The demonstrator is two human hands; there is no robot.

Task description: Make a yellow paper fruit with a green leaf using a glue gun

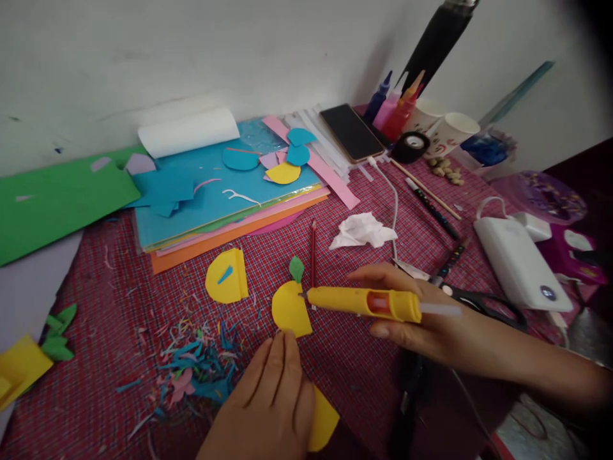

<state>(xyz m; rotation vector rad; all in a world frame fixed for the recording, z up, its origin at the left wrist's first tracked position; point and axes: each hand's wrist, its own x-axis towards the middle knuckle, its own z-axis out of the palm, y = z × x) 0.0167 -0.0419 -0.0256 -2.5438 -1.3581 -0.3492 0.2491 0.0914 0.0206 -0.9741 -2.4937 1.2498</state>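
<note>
My right hand (438, 329) grips a yellow hot glue gun (342, 300), a clear glue stick poking out of its back end. The gun's nozzle is at the right edge of a rounded yellow foam or paper cutout (290, 310). A small green leaf (296, 269) stands at the top of this cutout. With its fingers stretched out flat, my left hand (271, 399) presses fingertips on the cutout's lower edge. Another yellow piece (323, 418) shows partly from beneath that hand. Farther left lies a second rounded yellow cutout (225, 278) with a blue sliver on it.
Coloured scraps (201, 364) are heaped left of my left hand. Stacked coloured sheets (182, 217) lie toward the wall. Around my right hand are black-handled scissors (483, 303), a white power bank (522, 262) and crumpled tissue (364, 230). A phone (352, 132) and paper cups (453, 131) sit farther back.
</note>
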